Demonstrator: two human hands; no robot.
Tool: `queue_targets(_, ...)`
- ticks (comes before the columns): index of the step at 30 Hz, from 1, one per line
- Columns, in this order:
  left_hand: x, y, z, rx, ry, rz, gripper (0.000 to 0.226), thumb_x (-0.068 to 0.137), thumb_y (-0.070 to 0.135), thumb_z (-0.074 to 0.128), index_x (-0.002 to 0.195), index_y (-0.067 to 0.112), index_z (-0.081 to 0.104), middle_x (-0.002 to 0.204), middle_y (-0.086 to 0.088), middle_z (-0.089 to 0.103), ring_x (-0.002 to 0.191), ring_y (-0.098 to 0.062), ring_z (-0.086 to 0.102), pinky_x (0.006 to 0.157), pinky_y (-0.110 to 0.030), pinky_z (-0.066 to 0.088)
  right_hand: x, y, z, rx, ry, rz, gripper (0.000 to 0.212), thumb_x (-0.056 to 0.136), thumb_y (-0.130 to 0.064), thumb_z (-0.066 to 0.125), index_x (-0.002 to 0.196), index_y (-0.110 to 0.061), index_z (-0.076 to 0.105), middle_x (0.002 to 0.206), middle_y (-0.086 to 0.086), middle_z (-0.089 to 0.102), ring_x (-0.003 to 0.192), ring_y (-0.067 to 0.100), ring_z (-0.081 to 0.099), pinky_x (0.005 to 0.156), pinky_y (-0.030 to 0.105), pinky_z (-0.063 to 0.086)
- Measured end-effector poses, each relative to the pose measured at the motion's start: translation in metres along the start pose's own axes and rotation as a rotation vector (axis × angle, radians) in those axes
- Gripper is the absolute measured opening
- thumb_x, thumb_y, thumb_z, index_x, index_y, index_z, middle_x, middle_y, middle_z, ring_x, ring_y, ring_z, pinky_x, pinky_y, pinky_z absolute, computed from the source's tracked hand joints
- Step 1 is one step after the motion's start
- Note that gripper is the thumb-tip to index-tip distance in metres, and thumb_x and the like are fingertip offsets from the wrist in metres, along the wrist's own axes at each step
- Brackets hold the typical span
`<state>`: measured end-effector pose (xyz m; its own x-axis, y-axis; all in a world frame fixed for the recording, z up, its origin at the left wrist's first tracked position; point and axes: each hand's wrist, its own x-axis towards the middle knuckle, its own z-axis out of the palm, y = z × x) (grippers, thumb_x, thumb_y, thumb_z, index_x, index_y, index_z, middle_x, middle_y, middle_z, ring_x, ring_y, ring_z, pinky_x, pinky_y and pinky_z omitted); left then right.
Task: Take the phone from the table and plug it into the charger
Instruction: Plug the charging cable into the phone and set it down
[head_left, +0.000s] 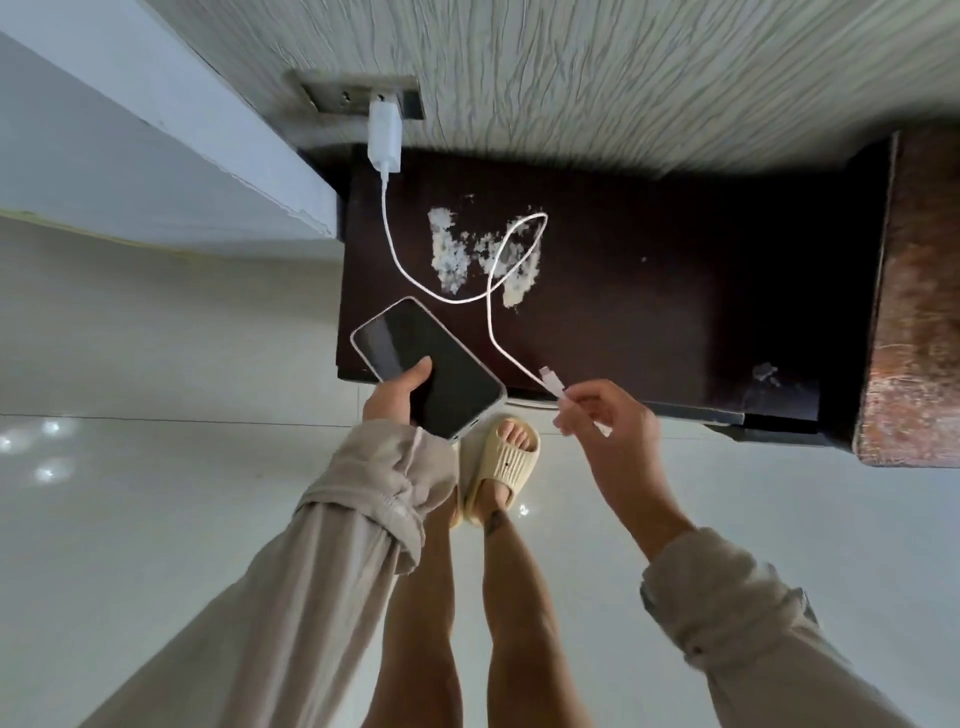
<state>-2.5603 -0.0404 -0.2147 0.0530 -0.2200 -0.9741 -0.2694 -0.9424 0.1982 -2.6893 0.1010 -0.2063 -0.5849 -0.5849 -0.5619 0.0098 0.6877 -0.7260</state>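
Nearest me, my left hand (397, 392) wraps its fingers around the phone (428, 366), lifted just off the table (675, 312) edge. Beside it, my right hand (602, 415) pinches the cable plug (551, 381). I should line plug with port before pushing; the charger (385, 136) sits farther back.

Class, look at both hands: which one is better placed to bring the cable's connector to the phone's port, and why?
Right. The right hand already pinches the cable just behind its connector, free to move. The left hand is occupied with its grip on the phone.
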Motion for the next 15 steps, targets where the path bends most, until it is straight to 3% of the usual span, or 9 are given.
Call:
queue_targets(2, -0.011, 0.009, 0.001, -0.125, -0.132, -0.074, 0.034, 0.092, 0.035, 0.045, 0.083, 0.005, 0.061, 0.060, -0.009, 0.073, 0.069, -0.022, 0.063, 0.065, -0.030, 0.049, -0.017, -0.026, -0.002, 0.137, -0.030, -0.001, 0.027, 0.083, -0.013, 0.062, 0.067, -0.035, 0.061, 0.051, -0.015, 0.065, 0.049, -0.003, 0.058, 0.051, 0.005, 0.045)
queue_targets(4, -0.018, 0.016, 0.001, -0.169, -0.193, -0.097, 0.041, 0.093, 0.039, 0.038, 0.073, 0.007, 0.055, 0.038, -0.003, 0.065, 0.044, -0.015, 0.063, 0.051, -0.025, 0.046, -0.029, -0.047, -0.003, 0.222, -0.082, 0.016, 0.026, 0.084, -0.013, 0.061, 0.069, -0.034, 0.064, 0.047, -0.012, 0.062, 0.044, -0.001, 0.052, 0.048, 0.007, 0.043)
queue_targets(7, -0.025, 0.022, 0.001, -0.179, -0.222, -0.068, 0.042, 0.094, 0.039, 0.036, 0.072, 0.008, 0.052, 0.034, -0.001, 0.062, 0.028, -0.009, 0.057, 0.042, -0.018, 0.045, -0.036, -0.069, 0.001, 0.252, -0.193, 0.083, 0.026, 0.086, -0.015, 0.057, 0.068, -0.030, 0.067, 0.042, -0.010, 0.056, 0.042, 0.000, 0.047, 0.048, 0.007, 0.041)
queue_targets(10, -0.029, 0.023, 0.001, -0.221, -0.253, -0.045, 0.041, 0.094, 0.037, 0.036, 0.071, 0.008, 0.053, 0.033, -0.001, 0.062, 0.028, -0.009, 0.057, 0.051, -0.024, 0.042, -0.032, -0.079, 0.004, 0.240, -0.259, 0.143, 0.027, 0.088, -0.012, 0.055, 0.067, -0.022, 0.069, 0.038, -0.009, 0.050, 0.039, -0.001, 0.044, 0.048, 0.005, 0.040)
queue_targets(15, -0.032, 0.021, -0.001, -0.229, -0.265, -0.036, 0.041, 0.094, 0.038, 0.038, 0.070, 0.008, 0.054, 0.034, -0.002, 0.062, 0.030, -0.011, 0.058, 0.046, -0.023, 0.046, -0.025, -0.087, 0.005, 0.246, -0.262, 0.196, 0.030, 0.086, -0.011, 0.057, 0.060, -0.021, 0.068, 0.036, -0.010, 0.048, 0.036, -0.002, 0.042, 0.044, 0.004, 0.039)
